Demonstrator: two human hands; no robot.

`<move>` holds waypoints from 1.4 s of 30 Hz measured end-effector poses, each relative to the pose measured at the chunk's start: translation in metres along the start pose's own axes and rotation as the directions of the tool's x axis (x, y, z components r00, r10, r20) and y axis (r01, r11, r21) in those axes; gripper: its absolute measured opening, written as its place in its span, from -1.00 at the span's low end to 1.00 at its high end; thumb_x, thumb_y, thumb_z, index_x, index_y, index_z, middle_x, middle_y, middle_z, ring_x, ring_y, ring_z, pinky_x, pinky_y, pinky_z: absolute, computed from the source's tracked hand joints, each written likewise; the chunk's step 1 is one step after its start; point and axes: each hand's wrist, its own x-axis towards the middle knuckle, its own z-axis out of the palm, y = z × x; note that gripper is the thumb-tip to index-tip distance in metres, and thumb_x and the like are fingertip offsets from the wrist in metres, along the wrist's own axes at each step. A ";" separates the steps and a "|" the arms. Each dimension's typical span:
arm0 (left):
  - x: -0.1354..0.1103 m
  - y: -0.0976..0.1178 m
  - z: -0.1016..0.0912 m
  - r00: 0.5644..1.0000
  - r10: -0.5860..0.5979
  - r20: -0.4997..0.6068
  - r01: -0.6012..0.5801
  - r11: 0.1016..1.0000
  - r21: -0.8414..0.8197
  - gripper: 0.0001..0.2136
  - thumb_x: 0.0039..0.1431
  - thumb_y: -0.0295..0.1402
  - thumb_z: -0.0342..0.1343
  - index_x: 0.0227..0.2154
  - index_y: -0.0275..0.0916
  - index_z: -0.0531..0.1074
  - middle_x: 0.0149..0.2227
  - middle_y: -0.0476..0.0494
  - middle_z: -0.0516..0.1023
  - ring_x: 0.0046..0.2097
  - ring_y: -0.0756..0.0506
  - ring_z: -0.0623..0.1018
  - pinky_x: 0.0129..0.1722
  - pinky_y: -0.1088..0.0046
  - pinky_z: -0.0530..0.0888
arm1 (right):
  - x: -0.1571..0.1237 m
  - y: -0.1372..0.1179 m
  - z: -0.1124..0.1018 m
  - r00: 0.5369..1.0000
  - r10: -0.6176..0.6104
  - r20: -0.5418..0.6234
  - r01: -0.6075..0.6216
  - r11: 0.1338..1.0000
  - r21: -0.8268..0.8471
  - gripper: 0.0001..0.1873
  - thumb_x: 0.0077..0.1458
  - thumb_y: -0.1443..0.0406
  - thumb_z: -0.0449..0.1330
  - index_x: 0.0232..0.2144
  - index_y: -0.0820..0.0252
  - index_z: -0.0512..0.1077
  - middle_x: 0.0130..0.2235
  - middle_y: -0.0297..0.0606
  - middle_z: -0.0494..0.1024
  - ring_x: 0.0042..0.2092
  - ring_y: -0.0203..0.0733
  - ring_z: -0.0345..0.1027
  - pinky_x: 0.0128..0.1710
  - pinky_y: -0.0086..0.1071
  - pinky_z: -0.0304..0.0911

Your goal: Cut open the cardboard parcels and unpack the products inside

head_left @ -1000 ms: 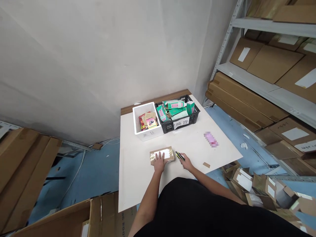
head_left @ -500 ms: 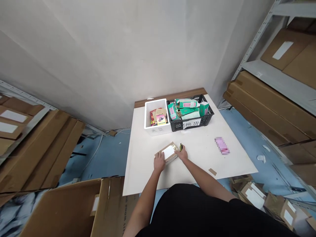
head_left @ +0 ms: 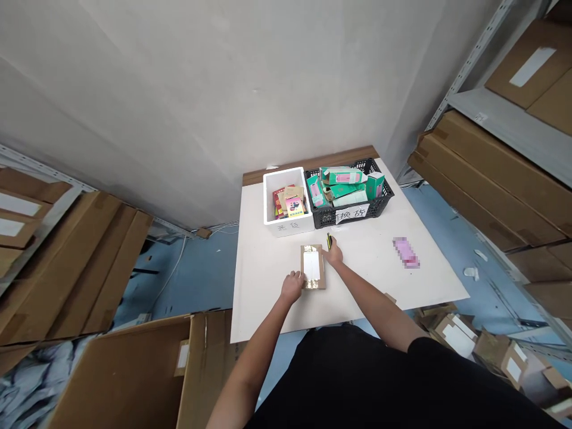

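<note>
A small brown cardboard parcel with a white label lies on the white table, its long side pointing away from me. My left hand grips its near left corner. My right hand is closed round a black and yellow tool, probably a box cutter, just right of the parcel's far end.
A white bin of small packets and a black basket of green boxes stand at the table's far edge. A pink item lies to the right. Cardboard boxes crowd the floor on both sides; shelving rises on the right.
The parcel has been turned from lying crosswise to lengthwise and sits farther from me. My right hand with the tool moved forward beside it. My view shifted left.
</note>
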 end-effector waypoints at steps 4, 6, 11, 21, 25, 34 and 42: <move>0.032 -0.015 -0.019 0.996 0.087 0.012 -0.088 0.995 0.055 -0.27 0.28 -0.43 0.11 0.48 -0.03 0.08 0.55 -0.23 0.03 0.48 -0.36 0.16 0.28 0.04 0.36 | -0.063 0.044 0.028 1.000 -0.024 0.003 0.024 0.999 0.047 -0.08 0.27 0.05 0.29 0.49 0.11 -0.03 0.28 0.01 0.49 0.22 0.14 0.47 0.10 -0.19 0.40; 0.044 -0.016 -0.019 0.990 0.137 0.041 -0.140 0.988 0.068 -0.23 0.30 -0.40 0.13 0.50 0.08 0.01 0.58 -0.13 -0.09 0.54 -0.34 0.00 0.36 -0.01 0.26 | -0.091 0.063 0.046 0.998 -0.019 0.062 0.014 0.997 0.075 -0.04 0.23 0.01 0.33 0.48 0.11 -0.01 0.26 -0.01 0.51 0.22 0.13 0.48 0.11 -0.19 0.40; 0.040 -0.008 0.003 0.999 0.054 0.003 -0.054 0.992 0.114 -0.25 0.34 -0.34 0.13 0.52 0.08 -0.01 0.57 -0.17 -0.01 0.55 -0.34 0.01 0.35 -0.02 0.27 | -0.090 0.071 0.050 0.996 0.046 0.076 -0.052 0.995 0.079 0.16 0.03 0.05 0.48 0.49 0.09 -0.01 0.22 -0.04 0.54 0.22 0.15 0.48 0.13 -0.17 0.38; 0.006 0.027 0.002 0.994 -0.093 -0.050 0.091 0.995 -0.034 -0.39 0.37 -0.12 0.11 0.43 -0.07 0.21 0.32 -0.29 0.45 0.34 -0.36 0.36 0.27 0.03 0.35 | 0.001 0.024 0.002 0.996 0.069 -0.047 -0.056 0.970 0.238 -0.10 0.13 0.09 0.40 0.40 0.13 0.18 -0.01 -0.07 0.66 0.03 0.10 0.57 -0.02 -0.24 0.40; 0.019 0.026 -0.003 0.988 -0.148 -0.046 0.144 0.987 -0.076 -0.31 0.42 -0.03 0.02 0.51 -0.09 0.04 0.53 -0.28 0.09 0.50 -0.37 0.14 0.37 0.01 0.27 | -0.010 0.049 -0.003 0.993 0.115 0.016 -0.103 0.809 0.578 -0.56 0.33 0.00 0.15 0.09 0.12 0.36 -0.24 -0.28 0.64 -0.26 -0.14 0.58 -0.26 -0.38 0.41; 0.034 0.016 0.018 0.984 -0.157 0.081 0.159 0.987 -0.015 -0.34 0.49 -0.06 -0.15 0.55 -0.08 -0.11 0.59 -0.25 -0.21 0.57 -0.39 -0.12 0.43 -0.09 0.18 | -0.043 0.097 -0.005 0.925 0.126 0.358 -0.272 0.878 0.394 -0.54 0.33 -0.11 0.19 -0.38 0.10 0.32 -0.63 -0.47 0.39 -0.67 -0.32 0.27 -0.58 -0.48 0.15; 0.036 0.012 0.020 0.982 -0.163 0.093 0.165 0.986 -0.019 -0.35 0.49 -0.06 -0.15 0.55 -0.03 -0.12 0.60 -0.18 -0.23 0.57 -0.38 -0.12 0.44 -0.07 0.17 | -0.035 0.078 -0.020 0.923 0.079 0.377 -0.112 0.991 0.067 -0.52 0.42 -0.09 0.08 -0.32 0.15 0.44 -0.56 -0.38 0.46 -0.66 -0.29 0.30 -0.54 -0.42 0.12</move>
